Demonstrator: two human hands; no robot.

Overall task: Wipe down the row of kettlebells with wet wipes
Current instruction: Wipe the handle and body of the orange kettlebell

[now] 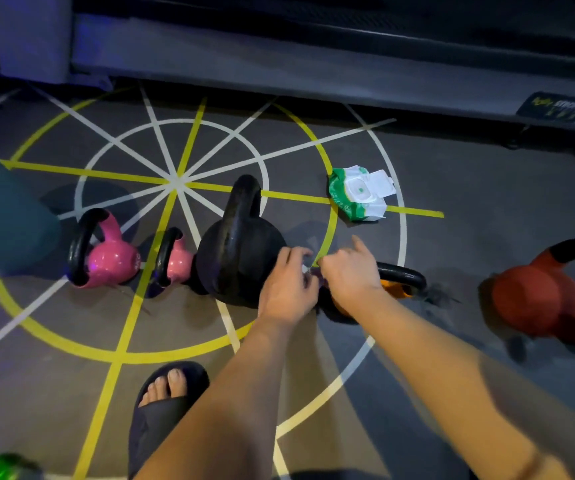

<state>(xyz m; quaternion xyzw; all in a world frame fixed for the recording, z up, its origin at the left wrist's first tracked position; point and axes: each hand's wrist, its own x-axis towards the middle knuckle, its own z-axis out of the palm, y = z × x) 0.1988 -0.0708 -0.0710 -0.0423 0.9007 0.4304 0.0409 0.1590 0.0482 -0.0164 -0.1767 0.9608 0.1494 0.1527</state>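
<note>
Your two hands meet in the middle of the frame, just right of the big black kettlebell [241, 251]. Your left hand [288, 289] has its fingers curled and pinches a small white wipe [304, 269]. Your right hand [348, 275] pinches the other side of the same wipe with thumb and curled fingers, while one finger points up. Only a little of the wipe shows between the hands. Under your right hand lies the orange kettlebell [397, 289], with its black handle pointing right. The row on the floor [469, 202] goes from the large pink kettlebell [106, 258] at the left, the small pink kettlebell [177, 261], the black one and the orange one to the red kettlebell [549, 292] at the right edge. The pack of wet wipes [359, 194] lies above your hands with its lid open, on a yellow line. Your foot in a dark slipper [165, 396] is at the lower centre.
</note>
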